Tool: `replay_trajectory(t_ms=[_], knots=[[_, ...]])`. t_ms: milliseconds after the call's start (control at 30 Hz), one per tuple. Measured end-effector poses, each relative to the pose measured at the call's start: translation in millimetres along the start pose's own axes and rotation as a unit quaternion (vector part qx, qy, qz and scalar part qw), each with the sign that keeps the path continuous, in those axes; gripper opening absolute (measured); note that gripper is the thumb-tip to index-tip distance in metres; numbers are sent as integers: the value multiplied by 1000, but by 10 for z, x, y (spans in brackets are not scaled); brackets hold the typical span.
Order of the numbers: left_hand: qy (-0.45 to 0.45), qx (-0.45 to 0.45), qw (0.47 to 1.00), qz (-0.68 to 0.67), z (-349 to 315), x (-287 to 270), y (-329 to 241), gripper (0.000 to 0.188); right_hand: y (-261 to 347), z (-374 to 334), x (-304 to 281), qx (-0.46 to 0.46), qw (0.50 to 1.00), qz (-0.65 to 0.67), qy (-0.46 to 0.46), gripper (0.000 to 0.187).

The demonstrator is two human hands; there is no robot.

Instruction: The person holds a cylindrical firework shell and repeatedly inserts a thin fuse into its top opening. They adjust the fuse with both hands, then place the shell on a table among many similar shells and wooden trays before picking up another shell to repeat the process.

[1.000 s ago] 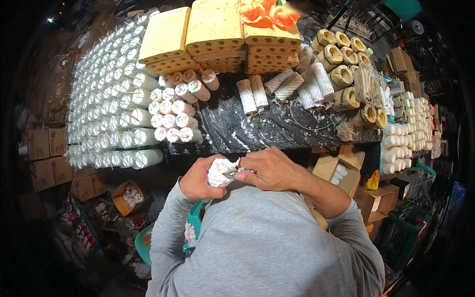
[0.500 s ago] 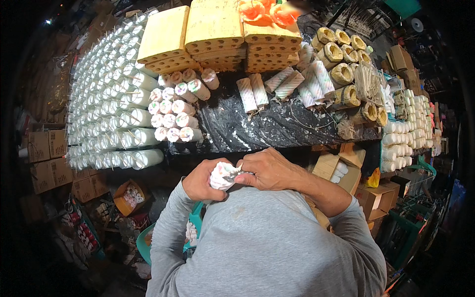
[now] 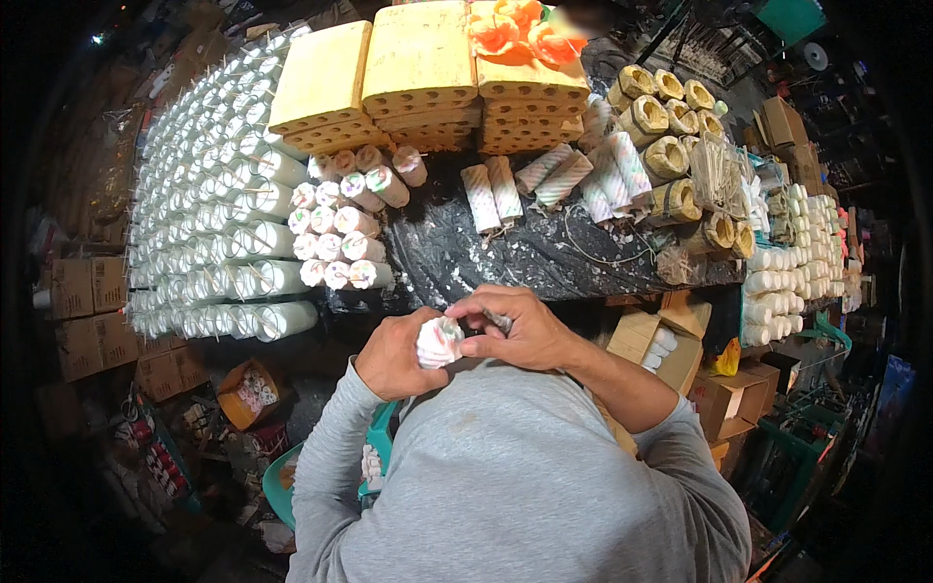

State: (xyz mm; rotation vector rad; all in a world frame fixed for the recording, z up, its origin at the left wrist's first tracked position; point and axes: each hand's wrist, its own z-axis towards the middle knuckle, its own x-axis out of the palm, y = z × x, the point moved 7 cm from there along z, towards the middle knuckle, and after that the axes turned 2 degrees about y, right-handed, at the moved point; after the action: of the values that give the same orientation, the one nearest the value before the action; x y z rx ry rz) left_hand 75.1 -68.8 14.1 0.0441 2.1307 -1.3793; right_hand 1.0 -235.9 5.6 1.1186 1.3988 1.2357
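Note:
My left hand (image 3: 394, 358) is wrapped round a short white candle (image 3: 439, 343) with ridged sides and pink and green streaks, its end facing up in front of my chest. At the candle's right side, my right hand (image 3: 533, 335) has its thumb and a fingertip against it. A small grey, blade-like tool (image 3: 501, 322) lies in the curled fingers of that hand, mostly hidden. Similar streaked candles (image 3: 342, 246) are stacked on the black-covered table (image 3: 447, 243), ends facing me. Several spiral-striped candles (image 3: 494, 191) lie farther right.
Rows of white glass-like cylinders (image 3: 243, 243) fill the left. At the back are yellow blocks with holes (image 3: 420, 58), topped by orange flowers (image 3: 525, 34). Hollow yellowish tubes (image 3: 667, 157) and white candles (image 3: 777, 291) stand right. White scraps litter the table; a cardboard box (image 3: 637, 335) is below.
My right hand has drawn the grey tool away from the candle's end and put its fingertips on the candle. In my left hand the candle has turned, showing its end more.

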Motion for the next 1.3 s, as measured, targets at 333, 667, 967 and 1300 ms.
replay_trajectory(t_ms=[333, 667, 967, 1300], knots=[[-167, 45, 957, 233, -53, -37, -122, 57, -78, 82, 126, -58, 997, -40, -42, 19], [-216, 53, 943, 247, -89, 92, -104, 60, -394, 43, 62, 99, 967, 195, -129, 14], [-176, 46, 952, 246, -57, 169, -83, 58, -13, 60, 125, -30, 983, -179, -9, 18], [-306, 30, 904, 296, -245, -25, -85, 64, -65, -106, -270, 120, 971, -206, 26, 27]])
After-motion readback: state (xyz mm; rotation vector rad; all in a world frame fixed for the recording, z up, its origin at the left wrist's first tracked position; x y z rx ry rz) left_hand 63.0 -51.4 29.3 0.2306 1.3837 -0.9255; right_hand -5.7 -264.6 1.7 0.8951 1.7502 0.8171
